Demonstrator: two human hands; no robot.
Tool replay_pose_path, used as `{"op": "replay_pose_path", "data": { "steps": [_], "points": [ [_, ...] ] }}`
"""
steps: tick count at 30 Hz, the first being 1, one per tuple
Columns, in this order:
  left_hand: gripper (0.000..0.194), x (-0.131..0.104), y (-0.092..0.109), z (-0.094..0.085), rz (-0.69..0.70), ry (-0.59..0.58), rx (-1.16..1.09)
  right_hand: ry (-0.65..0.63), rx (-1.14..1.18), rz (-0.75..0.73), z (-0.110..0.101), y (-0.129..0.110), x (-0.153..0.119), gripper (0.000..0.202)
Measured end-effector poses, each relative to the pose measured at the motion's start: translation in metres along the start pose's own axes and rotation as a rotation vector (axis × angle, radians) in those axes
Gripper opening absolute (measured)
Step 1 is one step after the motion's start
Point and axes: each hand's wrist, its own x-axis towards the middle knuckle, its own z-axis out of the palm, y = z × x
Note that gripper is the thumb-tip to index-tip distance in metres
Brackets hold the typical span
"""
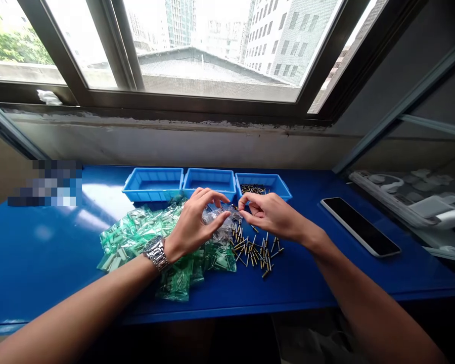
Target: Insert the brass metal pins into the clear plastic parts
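Observation:
My left hand [199, 220], with a metal watch on its wrist, is over the bags. Its thumb and fingers are apart, with nothing visible between them. Close by on the right, my right hand [269, 215] has its fingers curled and the tips in a pinch; what they hold is too small to name. Clear plastic bags [223, 230] lie beneath and between the hands. Green plastic bags [136, 230] with pale pieces inside are heaped under my left hand and forearm. Loose metal pins with brass-coloured ends [254, 253] are scattered below my right hand.
Three blue bins stand in a row at the back: a left bin [127, 191], a middle bin [208, 172] and a right bin [284, 188] with dark small parts inside. A phone [360, 226] lies at the right on the blue table [60, 253]. A window [220, 55] rises behind.

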Motion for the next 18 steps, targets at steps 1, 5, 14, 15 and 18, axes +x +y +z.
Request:
{"op": "replay_pose_path", "data": {
  "steps": [1,5,14,15,18],
  "points": [
    [0.015,0.0,0.0,0.0,0.008,-0.004,0.006,0.015,-0.003,-0.015,0.003,-0.001,0.001,0.012],
    [0.01,-0.001,-0.002,0.001,0.04,-0.02,0.025,0.028,-0.02,-0.06,0.012,-0.003,0.003,0.009],
    [0.006,-0.001,-0.003,0.001,0.046,-0.043,0.024,0.027,0.011,-0.082,0.014,-0.003,0.003,0.009],
    [0.006,-0.001,-0.003,0.001,0.038,-0.043,0.016,0.029,0.015,-0.081,0.014,-0.003,0.003,0.01],
    [0.005,0.0,-0.003,0.0,0.012,-0.044,-0.018,0.035,0.033,-0.089,0.015,-0.002,0.003,0.013]
  ]
}}
